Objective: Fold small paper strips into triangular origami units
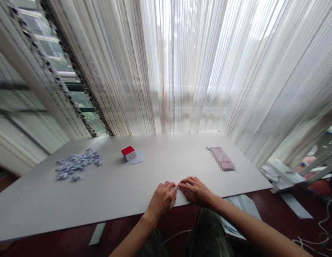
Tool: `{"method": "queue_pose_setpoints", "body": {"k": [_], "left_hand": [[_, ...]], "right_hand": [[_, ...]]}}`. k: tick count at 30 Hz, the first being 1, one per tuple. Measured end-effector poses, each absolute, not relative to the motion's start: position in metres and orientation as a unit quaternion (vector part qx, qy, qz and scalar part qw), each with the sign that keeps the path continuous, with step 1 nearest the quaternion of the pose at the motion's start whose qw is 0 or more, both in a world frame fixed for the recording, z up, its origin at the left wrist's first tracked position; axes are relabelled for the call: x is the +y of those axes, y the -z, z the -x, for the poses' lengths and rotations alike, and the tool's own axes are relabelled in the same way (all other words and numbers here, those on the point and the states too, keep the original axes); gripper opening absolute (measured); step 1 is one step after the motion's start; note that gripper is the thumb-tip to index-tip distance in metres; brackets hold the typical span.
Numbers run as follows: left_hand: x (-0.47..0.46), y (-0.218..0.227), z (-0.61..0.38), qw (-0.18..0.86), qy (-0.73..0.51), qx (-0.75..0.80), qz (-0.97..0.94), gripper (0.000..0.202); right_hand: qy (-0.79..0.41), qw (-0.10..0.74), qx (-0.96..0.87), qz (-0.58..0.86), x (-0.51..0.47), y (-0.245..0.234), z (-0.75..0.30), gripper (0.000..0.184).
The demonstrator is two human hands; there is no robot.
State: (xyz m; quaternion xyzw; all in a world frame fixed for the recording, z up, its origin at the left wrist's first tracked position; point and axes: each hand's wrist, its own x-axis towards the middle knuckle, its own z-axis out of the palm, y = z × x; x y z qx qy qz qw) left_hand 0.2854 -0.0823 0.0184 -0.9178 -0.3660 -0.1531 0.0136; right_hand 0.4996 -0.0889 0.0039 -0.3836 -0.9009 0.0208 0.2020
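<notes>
My left hand (162,195) and my right hand (196,191) meet close to the front edge of the white table (107,200). Their fingertips are pinched together around a small piece of paper (179,187), mostly hidden by the fingers. Farther back, a puzzle cube (129,153) with a red top and a white side rests partly on some paper slips (139,157). To the left lies a loose pile of small folded papers (76,163).
A pinkish, pixelated flat item (222,159) lies on the table's right side. Striped curtains (182,71) hang behind the table. Below on the right are stacked papers (245,207), a white shelf (283,173) and a white cable (322,228) on the dark red floor.
</notes>
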Motion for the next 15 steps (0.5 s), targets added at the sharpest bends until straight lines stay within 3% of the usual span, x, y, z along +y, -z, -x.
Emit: {"method": "queue_pose_setpoints", "body": {"k": [6,15], "left_hand": [[-0.086,-0.023,-0.287,0.050,0.112,-0.366,0.922,0.021],[-0.089,-0.021,-0.290,0.073,0.117,-0.374,0.917,0.019]], "right_hand": [[-0.072,0.311,-0.866,0.384,-0.085,0.008,-0.503,0.035],[-0.197,0.351,-0.798,0.449,-0.069,0.004,-0.494,0.013]]}}
